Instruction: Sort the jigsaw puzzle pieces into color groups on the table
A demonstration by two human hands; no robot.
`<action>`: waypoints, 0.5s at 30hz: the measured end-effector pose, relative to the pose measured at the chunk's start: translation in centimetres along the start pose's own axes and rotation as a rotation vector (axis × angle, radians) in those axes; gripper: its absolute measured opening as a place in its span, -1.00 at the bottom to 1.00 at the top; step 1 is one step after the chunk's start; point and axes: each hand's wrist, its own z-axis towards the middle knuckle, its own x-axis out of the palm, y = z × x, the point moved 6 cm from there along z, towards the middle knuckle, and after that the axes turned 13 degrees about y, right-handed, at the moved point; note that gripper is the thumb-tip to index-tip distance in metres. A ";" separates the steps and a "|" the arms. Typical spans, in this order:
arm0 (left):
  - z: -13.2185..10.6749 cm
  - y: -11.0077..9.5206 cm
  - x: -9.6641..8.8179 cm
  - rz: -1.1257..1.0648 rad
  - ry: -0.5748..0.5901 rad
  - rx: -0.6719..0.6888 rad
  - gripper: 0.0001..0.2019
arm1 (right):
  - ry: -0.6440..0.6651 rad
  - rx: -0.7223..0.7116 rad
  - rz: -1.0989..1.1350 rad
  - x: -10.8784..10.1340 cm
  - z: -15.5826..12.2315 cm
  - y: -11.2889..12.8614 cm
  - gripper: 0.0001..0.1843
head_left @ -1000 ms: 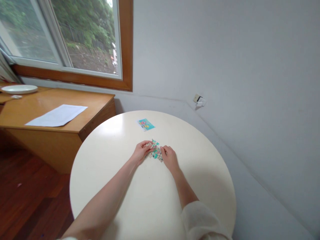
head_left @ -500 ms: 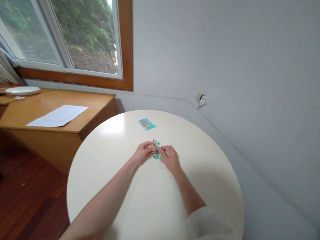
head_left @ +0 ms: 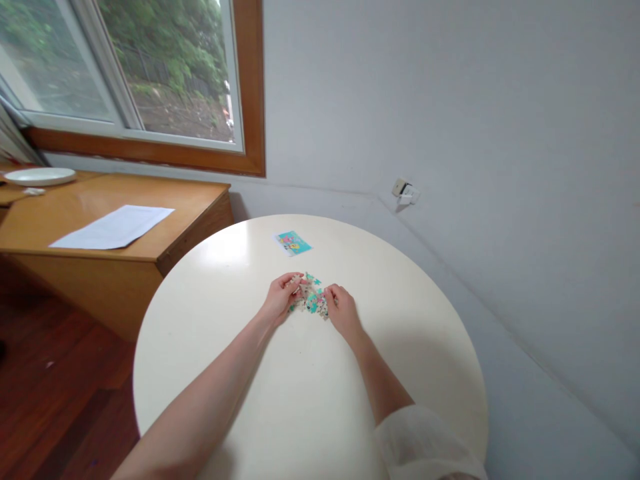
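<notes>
A small heap of jigsaw puzzle pieces [head_left: 313,303], some turquoise with a little pink and many pale, lies on the white round table [head_left: 300,393]. At the heap's left side my left hand [head_left: 281,297] is curled, with pale pieces showing between its thumb and fingers. My right hand [head_left: 343,311] is at the right edge of the heap, thumb and fingertips pinched together; whatever lies between them is too small to make out. Beyond the heap, a turquoise picture card [head_left: 295,243] with colourful figures lies flat.
A wooden desk [head_left: 195,207] stands to the left, bearing a sheet of paper [head_left: 115,227] and a white plate [head_left: 41,177]. Behind the table is a wall with a socket and plug [head_left: 406,191]. A wood-framed window [head_left: 254,100] is at the upper left.
My hands have moved apart, the left one shifting left and the right one slightly right. More of the puzzle heap shows between them. The view has tilted slightly downward.
</notes>
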 end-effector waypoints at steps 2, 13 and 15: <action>0.0 -0.4 -0.4 0.044 -0.060 0.052 -0.69 | 0.025 -0.008 -0.029 0.2 0.1 0.0 -0.71; -0.3 -1.5 -0.9 0.465 -0.167 0.196 -0.84 | 0.019 0.010 -0.163 0.4 0.0 0.3 -0.72; -0.4 -1.8 -0.5 0.527 -0.146 0.213 -0.82 | 0.096 -0.007 -0.207 0.9 -0.4 1.1 -0.61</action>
